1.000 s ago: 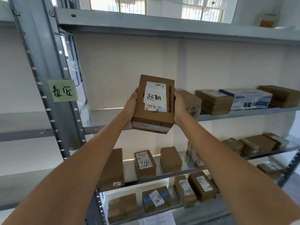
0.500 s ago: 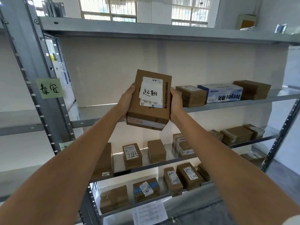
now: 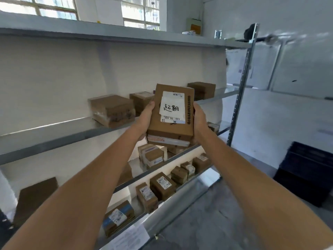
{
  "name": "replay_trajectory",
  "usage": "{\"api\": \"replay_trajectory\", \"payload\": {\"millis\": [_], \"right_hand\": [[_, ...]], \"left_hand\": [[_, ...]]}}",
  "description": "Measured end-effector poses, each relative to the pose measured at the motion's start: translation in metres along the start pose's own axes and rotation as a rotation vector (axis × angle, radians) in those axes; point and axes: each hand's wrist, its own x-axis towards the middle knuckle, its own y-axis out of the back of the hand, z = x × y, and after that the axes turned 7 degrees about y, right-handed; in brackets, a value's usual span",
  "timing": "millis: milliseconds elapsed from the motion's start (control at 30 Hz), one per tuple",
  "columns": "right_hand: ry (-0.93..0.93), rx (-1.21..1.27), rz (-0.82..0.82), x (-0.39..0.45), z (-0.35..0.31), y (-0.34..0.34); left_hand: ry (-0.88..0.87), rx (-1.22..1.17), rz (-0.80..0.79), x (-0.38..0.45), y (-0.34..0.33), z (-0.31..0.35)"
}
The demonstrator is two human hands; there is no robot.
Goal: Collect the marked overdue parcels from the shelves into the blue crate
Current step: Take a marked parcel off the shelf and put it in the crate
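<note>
Shelves point(image 3: 59, 136): grey sheet metal, flat boards with folded front lips, on a perforated upright.
Wrapped box point(image 3: 112, 110): brown cardboard under glossy clear film, resting on the middle board.
Left hand point(image 3: 146, 117): curled against the parcel's left edge, thumb on its face.
Parcel point(image 3: 172, 114): flat rectangular corrugated cardboard, held in the air before the shelves; a white slip with handwritten black characters over a printed label.
Right hand point(image 3: 199, 120): wrapped round the right edge, gripping.
Crate point(image 3: 306, 173): dark, ribbed plastic, on the concrete floor at the right, well apart from the parcel.
</note>
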Motion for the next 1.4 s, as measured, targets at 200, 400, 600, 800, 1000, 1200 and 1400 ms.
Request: {"api": "replay_trajectory", "payload": {"millis": [200,400,600,800,1000,1200,1400], "right_hand": [[0.055,-0.019,0.23,0.011,-0.017,0.107],[0.077,-0.047,0.435,0.03,-0.024,0.183],[0.09,-0.074,0.603,0.046,-0.025,0.231],[0.059,-0.084,0.773,0.052,-0.019,0.289],[0.038,-0.091,0.909,0.067,-0.017,0.366],[-0.001,-0.121,0.917,0.095,-0.015,0.427],[-0.021,-0.107,0.918,0.138,-0.006,0.483]], "left_hand": [[0.083,-0.011,-0.247,0.051,-0.103,-0.026],[0.143,0.012,-0.46,0.104,-0.178,-0.05],[0.15,0.07,-0.601,0.152,-0.234,-0.067],[0.226,0.055,-0.711,0.183,-0.297,-0.096],[0.282,0.058,-0.809,0.205,-0.37,-0.131],[0.305,0.076,-0.837,0.242,-0.432,-0.164],[0.316,0.087,-0.866,0.292,-0.486,-0.184]]}}
